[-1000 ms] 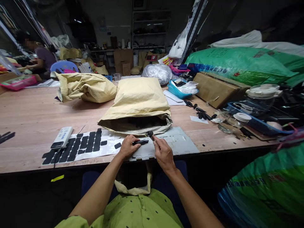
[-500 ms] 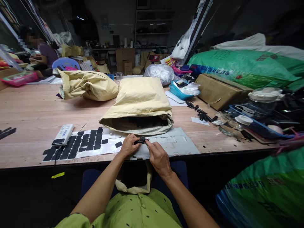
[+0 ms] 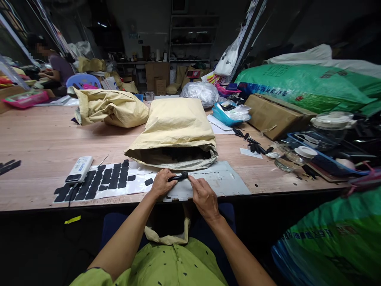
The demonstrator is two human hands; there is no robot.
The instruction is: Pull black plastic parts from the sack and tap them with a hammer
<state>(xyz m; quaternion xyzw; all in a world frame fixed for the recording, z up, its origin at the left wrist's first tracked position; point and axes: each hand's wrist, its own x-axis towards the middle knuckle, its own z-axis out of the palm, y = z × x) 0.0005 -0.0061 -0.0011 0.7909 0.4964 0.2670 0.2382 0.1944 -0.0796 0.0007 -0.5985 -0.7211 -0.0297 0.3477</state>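
My left hand [image 3: 161,183] is closed on a small black elongated part [image 3: 177,177] and holds it over a grey plate [image 3: 222,180] at the table's near edge. My right hand [image 3: 203,195] pinches the right end of the same black part, fingers pressed together. Right behind the hands lies a yellow paper sack [image 3: 175,131] with its dark open mouth facing me. To the left of my left hand lies a white sheet [image 3: 102,184] covered with several black rectangular pads, and one loose pad [image 3: 148,182] sits near my left thumb.
A white remote-like device [image 3: 79,169] rests on the sheet's left end. A second crumpled yellow sack [image 3: 110,107], a blue tray [image 3: 226,115], a cardboard box [image 3: 275,113], glass jars [image 3: 293,157] and green sacks [image 3: 303,81] crowd the back and right. Another person [image 3: 53,71] sits far left.
My right hand moved its round black piece leftward to the part held in my left hand; now both hands are together on it, slightly lower toward the plate.
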